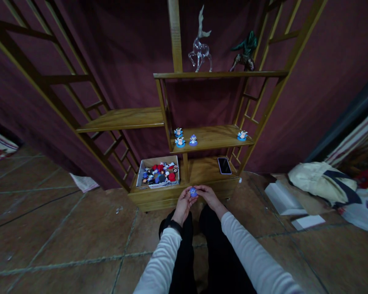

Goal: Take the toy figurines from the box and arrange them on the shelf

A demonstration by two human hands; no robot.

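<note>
Between my hands, just in front of the low shelf, is a small purple figurine (193, 192). My left hand (185, 203) has its fingers wrapped round one side of it. On the other side, the fingertips of my right hand (207, 194) pinch it. Beyond them on the middle shelf (214, 138) stand a purple-and-white figurine (193, 140) and two blue-based figurines, one in front (180, 142) and one behind (178, 132). Another blue-based figurine (242, 135) stands at that shelf's right end. An open box (138, 179) of several mixed figurines sits on the bottom shelf, left of my hands.
A phone (224, 165) lies on the bottom shelf at right. Higher up stand a clear glass deer (200, 51) and a dark green statue (247, 51). On the floor to the right are a white box (283, 198), a cream bag (323, 181) and a plastic bag (363, 210).
</note>
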